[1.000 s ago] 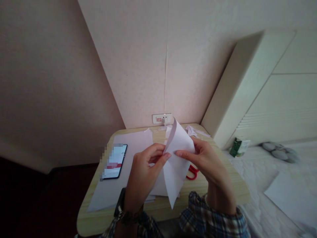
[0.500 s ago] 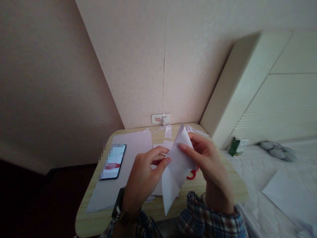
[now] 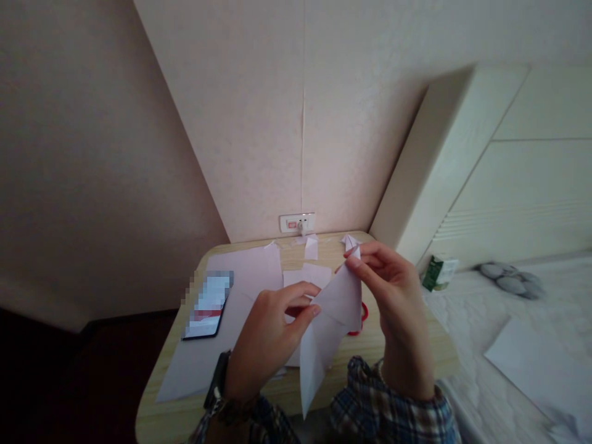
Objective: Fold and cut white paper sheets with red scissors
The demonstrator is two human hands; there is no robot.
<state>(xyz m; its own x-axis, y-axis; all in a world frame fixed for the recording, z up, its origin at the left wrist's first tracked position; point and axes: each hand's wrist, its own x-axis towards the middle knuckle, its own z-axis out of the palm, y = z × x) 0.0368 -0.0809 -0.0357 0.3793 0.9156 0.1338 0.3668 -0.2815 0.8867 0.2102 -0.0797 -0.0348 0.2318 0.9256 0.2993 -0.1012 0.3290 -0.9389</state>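
A folded sheet of white paper (image 3: pixel 330 308) is held up between my two hands, above the small wooden table (image 3: pixel 176 416). My left hand (image 3: pixel 275 330) pinches its left edge between thumb and fingers. At the upper corner, my right hand (image 3: pixel 388 283) grips the paper with thumb and forefinger. A long pointed flap hangs down toward me. Red-handled scissors (image 3: pixel 364 313) lie behind the paper, mostly hidden. Under and beyond my hands are loose paper pieces (image 3: pixel 317 272) on the tabletop.
A phone (image 3: pixel 209 305) with a lit screen rests on a large white sheet (image 3: pixel 252 265) at left. Against the wall is a socket (image 3: pixel 296 222) with a plug. A small folded paper (image 3: pixel 349 240) sits at the back edge. On the bed at right are a green-white box (image 3: pixel 439 273) and paper (image 3: pixel 531 364).
My right hand has moved its pinch up to the paper's top corner, which now leans right and lower. The left hand keeps its hold. The view has shifted slightly.
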